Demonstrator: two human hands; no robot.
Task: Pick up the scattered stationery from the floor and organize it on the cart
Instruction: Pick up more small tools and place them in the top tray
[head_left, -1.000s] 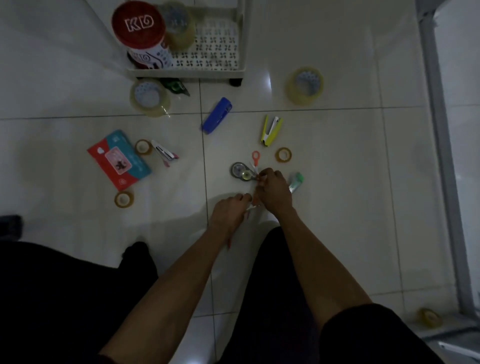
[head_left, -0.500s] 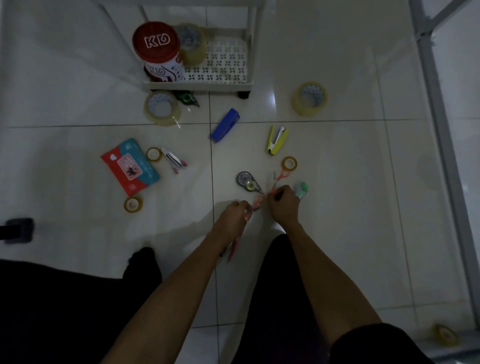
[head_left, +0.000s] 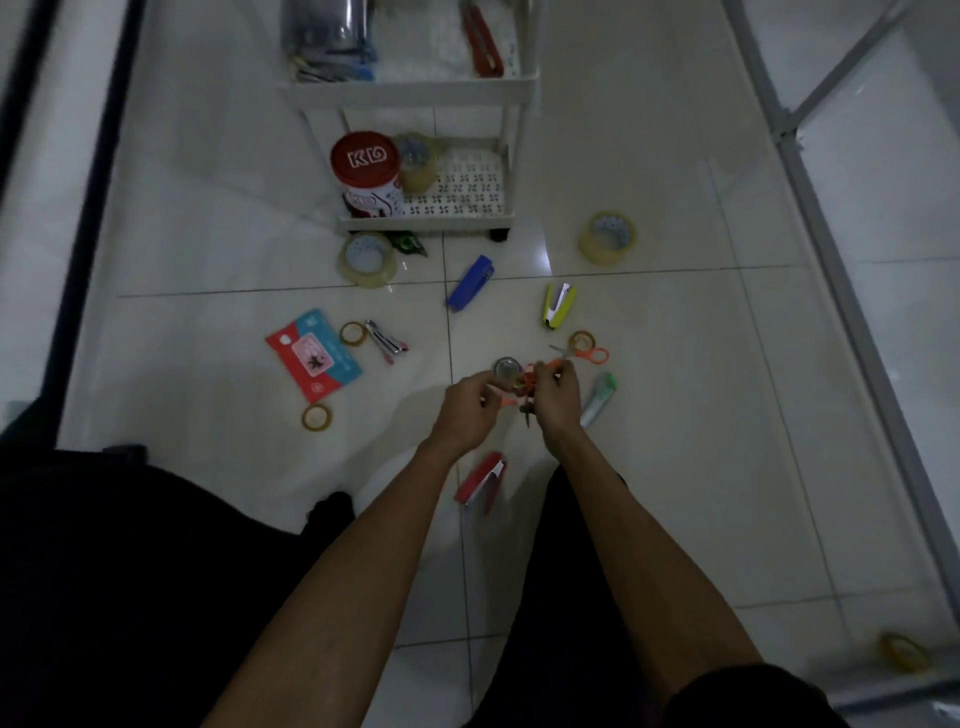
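My left hand and my right hand meet above the floor, both closed on a small orange tool whose shape I cannot make out. Behind them lie a round correction tape and orange scissors. A red stapler lies under my forearms. The white cart stands at the back; its lower shelf holds a red canister and a tape roll.
On the floor lie a blue stapler, a yellow stapler, two big tape rolls, small tape rolls, a red-blue packet, a pink clipper and a green-capped tube. A metal frame runs along the right.
Both hands rose off the floor with the orange tool between them. The view tilted up, so the cart's upper shelf and the red stapler now show.
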